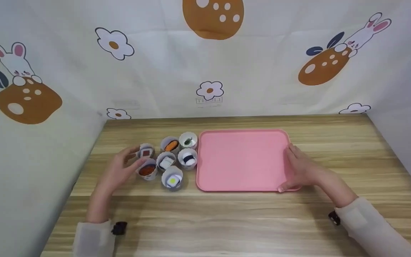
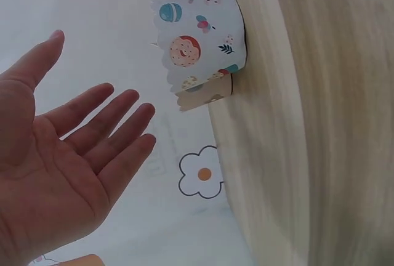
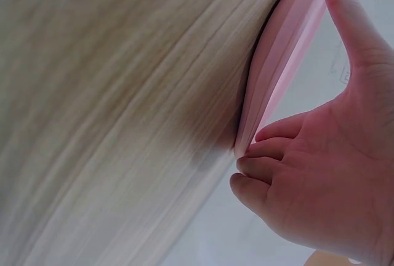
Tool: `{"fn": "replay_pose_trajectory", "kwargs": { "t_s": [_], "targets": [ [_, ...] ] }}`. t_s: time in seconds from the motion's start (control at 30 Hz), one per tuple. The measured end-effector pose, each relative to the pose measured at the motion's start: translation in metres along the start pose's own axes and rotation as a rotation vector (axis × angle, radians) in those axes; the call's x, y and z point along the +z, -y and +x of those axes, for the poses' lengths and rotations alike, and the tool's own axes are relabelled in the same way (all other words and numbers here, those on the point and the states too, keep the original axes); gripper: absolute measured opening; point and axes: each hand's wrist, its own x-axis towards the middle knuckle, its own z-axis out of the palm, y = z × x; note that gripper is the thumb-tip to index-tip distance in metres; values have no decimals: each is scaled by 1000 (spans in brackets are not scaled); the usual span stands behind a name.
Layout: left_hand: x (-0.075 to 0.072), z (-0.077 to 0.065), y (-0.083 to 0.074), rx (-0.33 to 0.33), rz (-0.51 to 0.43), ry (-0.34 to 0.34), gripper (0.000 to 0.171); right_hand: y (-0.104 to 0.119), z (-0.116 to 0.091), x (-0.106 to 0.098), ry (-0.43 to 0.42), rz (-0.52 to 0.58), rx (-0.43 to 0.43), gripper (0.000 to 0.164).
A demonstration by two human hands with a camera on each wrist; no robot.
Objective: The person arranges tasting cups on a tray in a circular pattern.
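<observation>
My left hand (image 1: 118, 171) is at the left side of a cluster of small paper cups, its fingers and thumb spread. In the left wrist view this hand (image 2: 68, 155) holds nothing, and a gap separates it from a white patterned cup (image 2: 206, 38). The cups contain small sushi-like pieces: a red-orange one (image 1: 147, 170), an orange one (image 1: 171, 145) and a dark-banded white one (image 1: 188, 159) among them. My right hand (image 1: 305, 169) rests against the right edge of a pink tray (image 1: 243, 160), thumb near the front corner. Its fingertips touch the tray wall in the right wrist view.
The wooden table (image 1: 227, 221) carries the tray just right of the cups. Behind and at both sides hangs a pale cloth (image 1: 162, 78) printed with flowers and rabbits. Both sleeves have a small black device (image 1: 119, 228) at the wrist.
</observation>
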Motion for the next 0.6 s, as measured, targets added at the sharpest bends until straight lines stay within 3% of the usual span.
{"fn": "replay_pose_trajectory", "kwargs": {
  "t_s": [0.17,0.6],
  "targets": [
    [-1,-3,5,-9,-63,28,53,0,0,-1,-8,1,-9,144],
    [4,-9,16,-27,-138,84,53,1,0,-1,24,3,27,145]
  ]
}}
